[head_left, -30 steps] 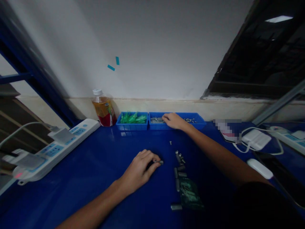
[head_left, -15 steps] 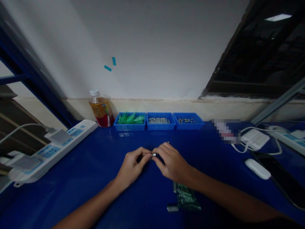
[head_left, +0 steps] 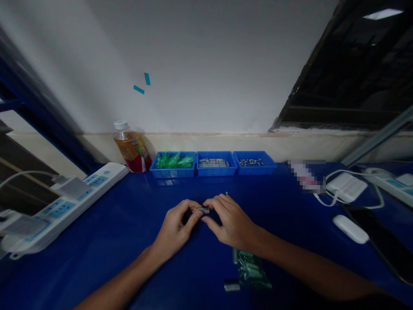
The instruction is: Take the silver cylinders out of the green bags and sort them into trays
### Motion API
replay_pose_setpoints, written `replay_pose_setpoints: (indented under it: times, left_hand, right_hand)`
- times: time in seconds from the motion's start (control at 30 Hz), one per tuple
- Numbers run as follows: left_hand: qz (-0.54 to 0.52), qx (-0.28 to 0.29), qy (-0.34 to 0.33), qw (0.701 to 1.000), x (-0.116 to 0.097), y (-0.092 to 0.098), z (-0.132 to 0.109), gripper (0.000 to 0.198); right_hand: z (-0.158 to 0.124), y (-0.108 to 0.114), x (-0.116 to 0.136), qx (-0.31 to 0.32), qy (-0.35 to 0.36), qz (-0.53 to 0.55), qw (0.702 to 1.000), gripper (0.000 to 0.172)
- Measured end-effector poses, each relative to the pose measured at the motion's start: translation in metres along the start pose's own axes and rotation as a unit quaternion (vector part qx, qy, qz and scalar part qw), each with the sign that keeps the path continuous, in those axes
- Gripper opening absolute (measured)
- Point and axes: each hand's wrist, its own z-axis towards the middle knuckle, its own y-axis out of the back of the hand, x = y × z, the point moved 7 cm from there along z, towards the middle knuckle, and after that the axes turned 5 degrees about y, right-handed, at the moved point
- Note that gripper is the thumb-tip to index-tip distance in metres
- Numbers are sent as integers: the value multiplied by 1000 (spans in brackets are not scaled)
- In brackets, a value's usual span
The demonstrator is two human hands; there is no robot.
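My left hand [head_left: 177,226] is closed, with thumb and forefinger pinching a small grey metal bar [head_left: 204,210] just above the blue table. From the other side, my right hand [head_left: 230,221] curls its thumb and forefinger about the bar's free end; their exact contact is hard to see. A tiny screw-like metal part [head_left: 226,193] shows just beyond the right knuckles; whether it is held or lying there I cannot tell. Nearer to me, below the right wrist, lie a clear bag with greenish contents [head_left: 254,270] and a loose metal bar [head_left: 232,286]. Another metal bar [head_left: 235,255] touches the bag's left side.
Along the wall stand three blue bins: one with green plastic pieces [head_left: 174,161], one with metal bars [head_left: 213,162], one with screws [head_left: 251,162]. A drink bottle [head_left: 131,148] and power strip [head_left: 61,209] are left; a charger [head_left: 346,188], white case [head_left: 350,229] and phone [head_left: 380,241] right.
The metal bar has turned between my fingers and more of its length shows. My right thumb and forefinger have spread slightly. The whole view has shifted a little.
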Motion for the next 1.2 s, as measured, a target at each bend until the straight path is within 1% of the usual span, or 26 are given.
replay_pose_setpoints:
  times: [0.07,0.13,0.2,0.27,0.3,0.37,0.4,0.43,0.5,0.53,0.57,0.6,0.67,0.77,0.83,0.93,1.03,1.13,1.2]
  left_hand:
    - [10,2,9,1000,3,0,2,21]
    - [29,8,23,999,4,-1,2,25]
    - [58,20,23,998,-1,-2,-2,25]
    - [103,60,-9,993,-17,-7,-9,25]
    - [127,94,-37,987,-28,-12,-14,29]
    - [169,190,-96,962,-49,-27,-29,42]
    - [183,236,-125,946,-57,-36,-37,46]
    - [195,273,-150,930,-62,-44,-44,45]
    - [217,306,-204,904,-66,-60,-56,26]
    - [227,304,-224,897,-64,-66,-60,16]
    - [233,302,-239,893,-61,-72,-62,13]
    - [238,299,-244,891,-57,-76,-64,14]
    - [245,288,-229,897,-49,-77,-62,16]
    - [255,262,-175,914,-40,-65,-51,9]
    - [252,241,-141,926,-37,-52,-41,12]
    - [235,207,-105,944,-32,-34,-29,17]
    - [218,185,-89,954,-25,-27,-23,15]
    - [196,168,-84,963,-22,-26,-21,14]
    - [178,153,-79,969,-20,-25,-19,15]
  right_hand:
    - [3,-2,3,10,12,-20,1000,9]
    - [6,-1,3,19,26,-42,999,9]
    - [11,6,-7,9,27,-71,997,13]
    - [17,20,-31,-26,1,-101,994,17]
    - [19,28,-48,-50,-24,-116,992,19]
    - [24,45,-84,-87,-87,-141,982,22]
    - [26,51,-102,-87,-118,-154,977,22]
    - [29,55,-117,-74,-148,-162,973,23]
    - [36,55,-141,-14,-195,-170,966,23]
    - [41,53,-148,18,-209,-170,963,23]
    - [47,50,-152,47,-216,-168,961,24]
    - [54,47,-154,68,-216,-165,960,24]
    - [71,37,-154,98,-198,-148,964,20]
    - [96,13,-151,145,-158,-104,971,14]
    - [112,-3,-149,168,-135,-82,973,14]
    - [130,-20,-147,186,-109,-77,974,15]
    - [143,-30,-146,194,-95,-98,972,13]
    - [149,-30,-146,191,-92,-120,970,11]
    - [151,-24,-144,182,-91,-126,971,12]
